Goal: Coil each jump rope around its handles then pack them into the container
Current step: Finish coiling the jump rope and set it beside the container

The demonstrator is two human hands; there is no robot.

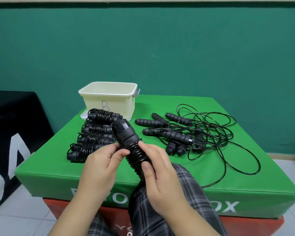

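Gripping the half-coiled jump rope (134, 150) near us, above the worktop (160, 181), left hand (99, 166) fingers and right hand (160, 169) fingers pinching its coils, we should keep turns tight; the container (109, 97) waits far left.

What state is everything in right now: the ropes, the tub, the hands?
Held jump rope: cord coiled round its handles, lifted off the box.
Left hand: grips it.
Right hand: grips it.
Coiled jump ropes: stacked, unpacked.
Loose jump ropes: uncoiled, tangled.
Cream container: open, contents hidden.
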